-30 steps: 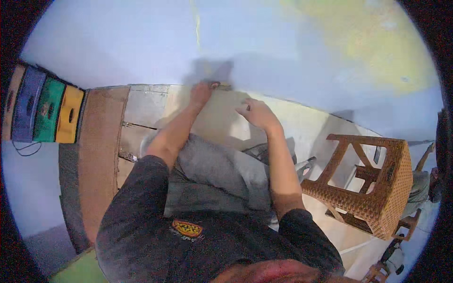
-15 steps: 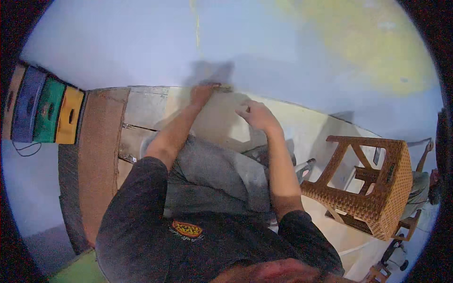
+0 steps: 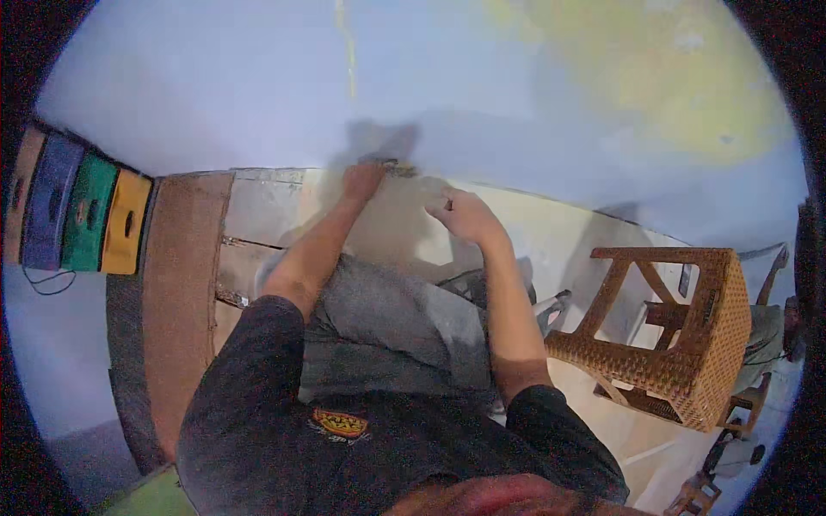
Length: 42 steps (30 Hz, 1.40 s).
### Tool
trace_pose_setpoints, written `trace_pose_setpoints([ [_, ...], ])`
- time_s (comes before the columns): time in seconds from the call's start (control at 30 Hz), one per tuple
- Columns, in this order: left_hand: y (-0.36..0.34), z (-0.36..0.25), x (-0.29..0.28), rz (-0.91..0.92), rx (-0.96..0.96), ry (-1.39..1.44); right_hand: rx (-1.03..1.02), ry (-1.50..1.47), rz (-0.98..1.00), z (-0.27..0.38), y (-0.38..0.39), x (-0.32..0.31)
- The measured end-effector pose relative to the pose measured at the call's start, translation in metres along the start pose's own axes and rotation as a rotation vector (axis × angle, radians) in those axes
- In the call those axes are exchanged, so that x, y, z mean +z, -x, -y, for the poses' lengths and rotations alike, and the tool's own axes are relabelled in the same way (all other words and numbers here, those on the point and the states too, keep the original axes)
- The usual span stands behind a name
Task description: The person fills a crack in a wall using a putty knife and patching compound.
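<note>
My left hand [image 3: 365,181] reaches to the foot of the pale wall, its fingers closed at a small dark object [image 3: 400,169] low on the wall. What the fingers hold there is too blurred to name. A little to the right, my right hand [image 3: 467,217] hovers apart from the left one. Its fingers are curled in, thumb toward the forefinger, and anything between them is hidden. Both hands throw shadows on the wall [image 3: 482,77] and the light board surface [image 3: 391,228] below it. My legs in grey trousers [image 3: 387,310] are folded under my arms.
On the right stands a brown woven-pattern plastic stool [image 3: 714,344], with a person [image 3: 761,344] beyond it. A drawer unit [image 3: 90,211] with coloured fronts and a dark cable [image 3: 47,279] is at the left. A brown board [image 3: 182,275] lies beside me.
My left hand has drawn slightly down and left. The right hand stays near the same place, its fingers a little more curled. The view has shifted slightly.
</note>
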<state>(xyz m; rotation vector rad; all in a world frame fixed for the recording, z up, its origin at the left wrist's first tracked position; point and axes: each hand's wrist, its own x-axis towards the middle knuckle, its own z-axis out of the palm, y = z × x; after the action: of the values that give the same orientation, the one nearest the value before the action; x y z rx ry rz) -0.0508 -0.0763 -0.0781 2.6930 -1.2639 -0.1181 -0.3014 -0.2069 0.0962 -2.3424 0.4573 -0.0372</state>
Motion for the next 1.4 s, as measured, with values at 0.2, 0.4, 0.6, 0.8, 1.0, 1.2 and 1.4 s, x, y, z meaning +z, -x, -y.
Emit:
trace_pose_setpoints([
  [0.2,-0.008,0.033,0.032,-0.129,0.053,-0.005,-0.05,0.014,0.082,0.006,-0.005,0.001],
  [0.4,-0.009,0.015,0.034,-0.146,-0.024,-0.019,0.003,0.031,-0.029,-0.012,-0.004,0.005],
  [0.6,0.0,0.029,0.012,-0.113,-0.076,0.271,0.031,0.031,0.065,0.014,-0.005,-0.005],
  [0.8,0.005,0.011,0.011,-0.141,0.049,0.078,0.044,0.039,0.003,0.001,-0.002,-0.002],
  [1.0,-0.007,0.022,0.031,-0.068,-0.017,0.227,0.012,0.026,0.007,0.0,0.002,-0.005],
  [1.2,-0.011,0.039,0.032,-0.161,0.066,0.065,0.041,0.031,0.036,0.008,-0.003,-0.003],
  [1.4,0.012,-0.01,0.0,-0.073,-0.168,0.051,0.014,0.053,0.001,0.0,0.002,-0.003],
])
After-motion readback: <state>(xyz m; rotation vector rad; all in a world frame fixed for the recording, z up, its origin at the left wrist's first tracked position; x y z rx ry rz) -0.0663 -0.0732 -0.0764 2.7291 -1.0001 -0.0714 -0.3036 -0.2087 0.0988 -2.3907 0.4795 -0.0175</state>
